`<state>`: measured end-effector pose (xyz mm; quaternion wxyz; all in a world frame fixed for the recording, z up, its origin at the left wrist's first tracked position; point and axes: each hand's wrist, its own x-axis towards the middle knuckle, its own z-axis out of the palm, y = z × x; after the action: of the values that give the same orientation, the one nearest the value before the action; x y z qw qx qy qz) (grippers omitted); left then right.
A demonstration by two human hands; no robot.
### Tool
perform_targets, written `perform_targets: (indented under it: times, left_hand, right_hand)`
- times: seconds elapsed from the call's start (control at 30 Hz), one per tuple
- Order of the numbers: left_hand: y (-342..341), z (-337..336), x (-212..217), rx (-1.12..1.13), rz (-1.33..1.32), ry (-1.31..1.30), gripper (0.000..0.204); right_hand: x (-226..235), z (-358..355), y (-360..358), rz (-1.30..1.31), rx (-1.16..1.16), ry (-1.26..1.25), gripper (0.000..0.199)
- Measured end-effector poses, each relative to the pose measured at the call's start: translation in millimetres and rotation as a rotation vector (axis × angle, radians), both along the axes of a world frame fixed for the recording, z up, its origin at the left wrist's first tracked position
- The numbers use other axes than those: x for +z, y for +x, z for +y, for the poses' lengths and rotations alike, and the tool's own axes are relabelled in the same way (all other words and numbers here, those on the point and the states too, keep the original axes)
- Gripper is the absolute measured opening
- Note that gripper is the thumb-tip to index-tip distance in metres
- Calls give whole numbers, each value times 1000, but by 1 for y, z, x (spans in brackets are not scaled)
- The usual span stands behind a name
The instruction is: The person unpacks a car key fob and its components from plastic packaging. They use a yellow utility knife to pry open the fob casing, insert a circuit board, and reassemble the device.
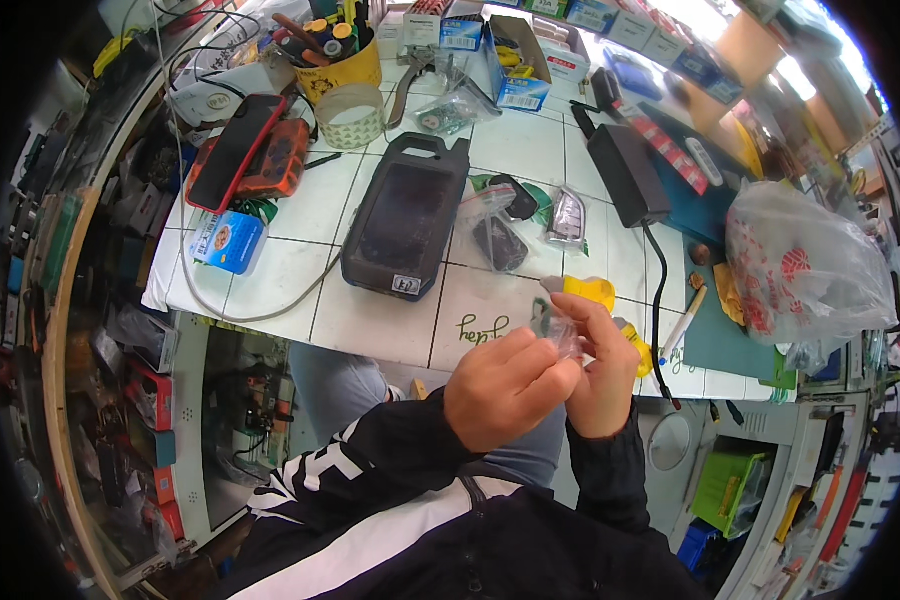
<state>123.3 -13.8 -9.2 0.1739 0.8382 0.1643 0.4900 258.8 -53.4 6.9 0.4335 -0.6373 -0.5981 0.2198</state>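
Tiled bench (490,150) cluttered (black case (405,215) behind); hands pinch small clear bag (560,332).

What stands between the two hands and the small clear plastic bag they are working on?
Nothing visible does. The left hand and the right hand both pinch the small clear plastic bag directly with their fingers, held in the air in front of the white tiled table.

A small repair workshop: a white tiled workbench (490,150) crowded with gear. Behind its dark handheld tester (405,215) stands a yellow tool cup (342,62); small parts boxes (515,60) lie beyond, stocked shelves (140,400) to its left.
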Motion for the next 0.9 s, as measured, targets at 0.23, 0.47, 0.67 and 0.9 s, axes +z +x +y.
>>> perform_targets:
  times: [0.23,0.47,0.67,0.9]
  left_hand:
    - [-8,30,-4,108,-104,-453,25]
    - [17,56,5,-247,-220,-1064,22]
    - [23,68,24,-186,-142,-883,19]
    - [30,66,15,-175,-50,-923,14]
  right_hand:
    - [-1,21,21,1103,74,68,40]
    - [-22,30,18,1682,260,84,46]
    - [-25,27,23,1704,300,88,45]
    - [-19,21,31,1541,215,101,42]
